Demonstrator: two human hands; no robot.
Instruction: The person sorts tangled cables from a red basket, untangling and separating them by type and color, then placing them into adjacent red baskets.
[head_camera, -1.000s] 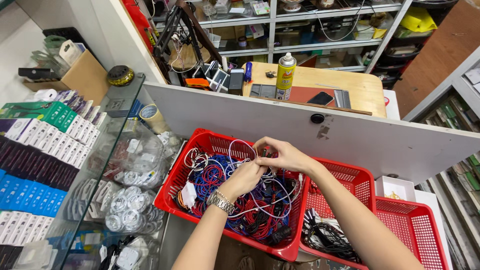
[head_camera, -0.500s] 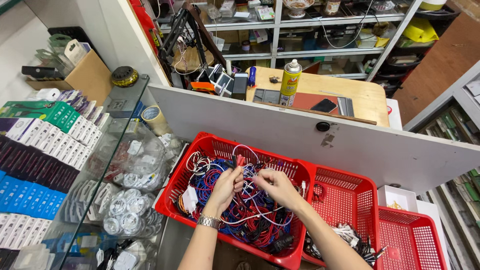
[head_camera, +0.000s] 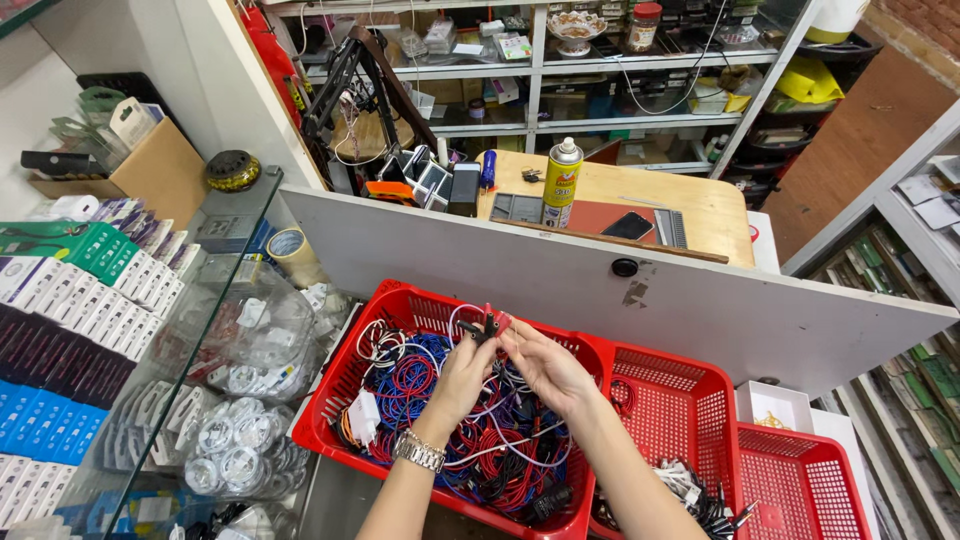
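Both hands raised over the red basket (head_camera: 345, 385) of tangled red, blue and white cables (head_camera: 440, 400): left hand (head_camera: 462, 372) and right hand (head_camera: 545, 365) each pinched shut on one small dark cable clip (head_camera: 490, 324), above the basket's far rim. Just right, two more red baskets (head_camera: 680, 400); left, bagged white cable coils (head_camera: 225, 440) under a glass shelf. Beyond the white partition, on the wooden desk (head_camera: 700, 205): yellow-green spray can (head_camera: 562, 183) near its front edge, dark phone (head_camera: 629, 226) beside.

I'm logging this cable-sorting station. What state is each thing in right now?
Left hand: pinching the connector bundle.
Right hand: fingers on the same bundle.
Connector bundle: lifted above the basket.
Big red basket: full of tangled cables.
Spray can: upright, capped.
Phone: lying flat.
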